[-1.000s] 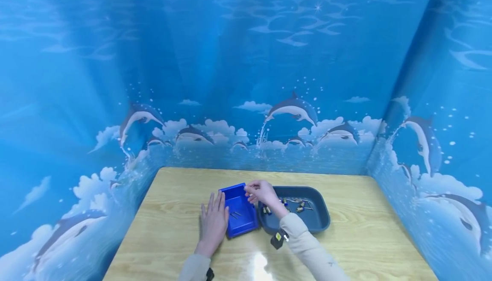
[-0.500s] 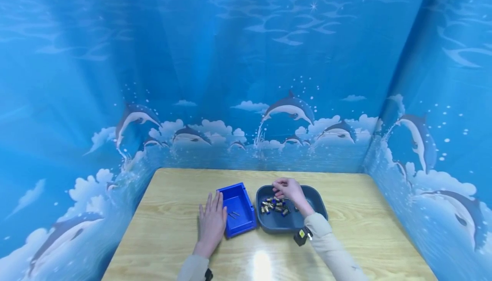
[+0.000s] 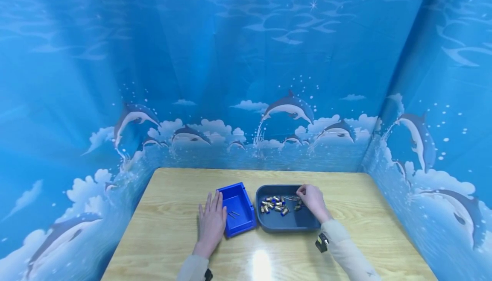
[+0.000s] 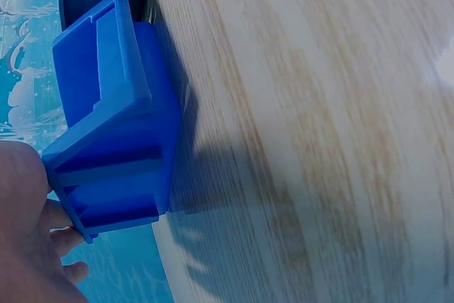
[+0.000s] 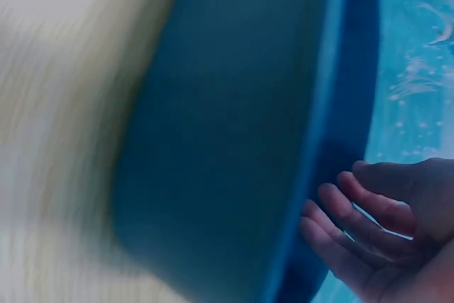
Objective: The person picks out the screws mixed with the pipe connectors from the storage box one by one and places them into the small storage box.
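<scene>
My left hand (image 3: 212, 225) lies along the left side of a blue plastic bin (image 3: 242, 232), its fingers straight. In the left wrist view, fingers (image 4: 60, 240) touch the bin's edge. Two thin metal pins (image 3: 233, 215) lie on the bin's floor. Over the right part of a dark grey tray (image 3: 282, 229) is my right hand (image 3: 313, 200), fingers loosely bent and nothing visible between them. The right wrist view shows its fingertips (image 5: 312, 211) at the tray's rim. Several brass-coloured fittings with blue ends (image 3: 274, 204) fill the tray's left half; thin metal pieces (image 3: 292, 200) lie near the hand.
Bin and tray stand side by side on a light wooden table (image 3: 177, 195). A blue curtain (image 3: 215, 80) printed with dolphins encloses the back and sides. Black wrist cameras (image 3: 321, 243) sit at the cuffs.
My right hand has moved rightward from the bin's right edge, across the tray, to its right part, uncovering the fittings. The left hand stays at the bin.
</scene>
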Available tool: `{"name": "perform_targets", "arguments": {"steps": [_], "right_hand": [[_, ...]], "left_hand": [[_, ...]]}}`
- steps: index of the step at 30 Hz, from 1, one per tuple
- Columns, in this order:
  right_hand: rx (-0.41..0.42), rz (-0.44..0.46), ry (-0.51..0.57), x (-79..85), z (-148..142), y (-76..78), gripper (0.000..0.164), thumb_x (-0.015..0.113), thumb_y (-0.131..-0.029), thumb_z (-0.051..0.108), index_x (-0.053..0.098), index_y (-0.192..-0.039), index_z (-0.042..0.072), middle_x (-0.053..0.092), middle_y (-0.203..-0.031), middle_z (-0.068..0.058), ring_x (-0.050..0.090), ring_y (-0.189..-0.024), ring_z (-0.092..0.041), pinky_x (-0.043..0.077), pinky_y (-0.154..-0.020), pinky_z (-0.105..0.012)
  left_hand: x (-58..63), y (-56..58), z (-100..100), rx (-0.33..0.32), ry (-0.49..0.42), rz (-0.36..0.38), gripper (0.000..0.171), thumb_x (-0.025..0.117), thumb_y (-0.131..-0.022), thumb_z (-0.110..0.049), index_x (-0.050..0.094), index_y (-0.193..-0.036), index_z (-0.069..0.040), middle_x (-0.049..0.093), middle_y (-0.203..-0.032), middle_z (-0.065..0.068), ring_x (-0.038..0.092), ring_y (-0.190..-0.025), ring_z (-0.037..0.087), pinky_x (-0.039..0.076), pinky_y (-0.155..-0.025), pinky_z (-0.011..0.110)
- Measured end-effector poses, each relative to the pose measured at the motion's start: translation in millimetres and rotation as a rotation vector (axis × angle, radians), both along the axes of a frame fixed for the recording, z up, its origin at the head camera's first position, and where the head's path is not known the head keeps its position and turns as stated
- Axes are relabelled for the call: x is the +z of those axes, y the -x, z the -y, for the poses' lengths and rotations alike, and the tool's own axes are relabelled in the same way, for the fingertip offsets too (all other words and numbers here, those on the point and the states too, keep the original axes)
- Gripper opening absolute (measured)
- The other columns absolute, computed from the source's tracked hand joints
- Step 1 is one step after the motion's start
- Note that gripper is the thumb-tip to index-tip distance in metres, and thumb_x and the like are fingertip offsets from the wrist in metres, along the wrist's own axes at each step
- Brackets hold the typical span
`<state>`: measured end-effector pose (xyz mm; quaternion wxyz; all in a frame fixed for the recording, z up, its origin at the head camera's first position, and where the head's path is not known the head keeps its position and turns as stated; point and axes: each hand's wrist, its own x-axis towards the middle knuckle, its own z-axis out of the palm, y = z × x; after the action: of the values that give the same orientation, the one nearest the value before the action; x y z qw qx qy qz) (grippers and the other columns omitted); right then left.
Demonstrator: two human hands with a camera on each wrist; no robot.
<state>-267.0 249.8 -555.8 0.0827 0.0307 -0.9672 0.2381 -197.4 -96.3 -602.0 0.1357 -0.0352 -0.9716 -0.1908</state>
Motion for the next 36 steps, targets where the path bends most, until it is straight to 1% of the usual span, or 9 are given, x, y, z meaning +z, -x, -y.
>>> {"name": "perform_targets", "arguments": {"steps": [3, 8, 10, 13, 19, 23, 28, 33, 36], "right_hand": [[0.025, -0.023, -0.081, -6.2, -5, -2.4, 0.004, 0.073, -0.086, -0.001, 0.075, -0.086, -0.004, 0.075, -0.081, -0.015, 0.071, -0.074, -0.032, 0.059, -0.072, -0.048], [0.056, -0.027, -0.180, -15.2, -11, -4.1, 0.006, 0.071, -0.082, -0.009, 0.075, -0.086, -0.007, 0.074, -0.081, -0.018, 0.072, -0.076, -0.036, 0.061, -0.070, -0.048], [0.061, -0.044, -0.198, -18.6, -13, -4.2, 0.007, 0.072, -0.079, -0.011, 0.075, -0.079, -0.006, 0.073, -0.076, -0.017, 0.070, -0.071, -0.034, 0.060, -0.066, -0.048], [0.071, -0.079, -0.223, -23.3, -15, -4.3, 0.013, 0.071, -0.074, -0.013, 0.072, -0.069, -0.001, 0.070, -0.068, -0.013, 0.068, -0.064, -0.031, 0.057, -0.060, -0.048], [0.071, -0.063, -0.226, -28.7, -18, -1.8, 0.017, 0.074, -0.076, -0.010, 0.069, -0.065, 0.002, 0.068, -0.065, -0.009, 0.065, -0.062, -0.029, 0.056, -0.057, -0.047], [0.065, -0.039, -0.221, -28.3, -17, -1.2, 0.020, 0.070, -0.071, -0.014, 0.066, -0.061, 0.004, 0.065, -0.064, -0.008, 0.059, -0.060, -0.024, 0.054, -0.058, -0.046], [0.051, -0.012, -0.200, -30.1, -17, -0.6, 0.017, 0.071, -0.068, -0.016, 0.071, -0.071, 0.000, 0.072, -0.074, -0.012, 0.067, -0.069, -0.029, 0.058, -0.067, -0.046], [0.039, 0.018, -0.178, -31.5, -18, -0.7, 0.017, 0.070, -0.067, -0.016, 0.072, -0.071, 0.000, 0.071, -0.072, -0.010, 0.068, -0.070, -0.030, 0.059, -0.068, -0.046], [0.033, 0.047, -0.148, -29.8, -19, -1.6, 0.016, 0.071, -0.069, -0.015, 0.074, -0.072, 0.001, 0.073, -0.073, -0.010, 0.070, -0.073, -0.031, 0.061, -0.072, -0.046]], "left_hand": [[0.1, -0.1, 0, 0.001, 0.003, -0.002, 0.054, 0.050, -0.106, -0.028, 0.040, -0.155, -0.006, 0.036, -0.162, 0.011, 0.023, -0.152, 0.037, 0.022, -0.118, 0.069], [1.4, -0.9, 0, 0.001, -0.004, 0.008, 0.055, 0.050, -0.107, -0.029, 0.039, -0.155, -0.006, 0.034, -0.163, 0.011, 0.023, -0.152, 0.037, 0.021, -0.118, 0.069], [2.5, -1.6, -1, 0.000, -0.007, 0.013, 0.055, 0.050, -0.107, -0.029, 0.039, -0.155, -0.006, 0.034, -0.163, 0.012, 0.022, -0.153, 0.037, 0.021, -0.118, 0.069], [3.6, -2.3, -1, -0.003, -0.011, 0.018, 0.055, 0.049, -0.107, -0.029, 0.039, -0.155, -0.005, 0.034, -0.163, 0.012, 0.022, -0.153, 0.037, 0.020, -0.118, 0.069], [3.7, -1.9, -1, -0.004, -0.010, 0.014, 0.054, 0.050, -0.107, -0.028, 0.039, -0.155, -0.005, 0.034, -0.163, 0.012, 0.022, -0.152, 0.037, 0.020, -0.118, 0.069], [3.5, -1.7, -1, -0.001, -0.005, 0.012, 0.054, 0.050, -0.107, -0.028, 0.039, -0.155, -0.005, 0.034, -0.163, 0.012, 0.022, -0.153, 0.037, 0.020, -0.118, 0.069], [2.9, -2.0, -1, 0.000, 0.000, 0.004, 0.054, 0.050, -0.107, -0.028, 0.040, -0.155, -0.005, 0.035, -0.162, 0.013, 0.023, -0.152, 0.038, 0.021, -0.118, 0.069], [3.3, -2.2, -1, 0.000, -0.006, 0.006, 0.054, 0.050, -0.107, -0.028, 0.039, -0.155, -0.005, 0.034, -0.163, 0.012, 0.023, -0.152, 0.037, 0.020, -0.118, 0.069], [3.5, -2.5, -1, 0.000, -0.005, 0.009, 0.055, 0.050, -0.107, -0.028, 0.039, -0.155, -0.005, 0.034, -0.163, 0.012, 0.022, -0.153, 0.037, 0.020, -0.119, 0.069]]}}
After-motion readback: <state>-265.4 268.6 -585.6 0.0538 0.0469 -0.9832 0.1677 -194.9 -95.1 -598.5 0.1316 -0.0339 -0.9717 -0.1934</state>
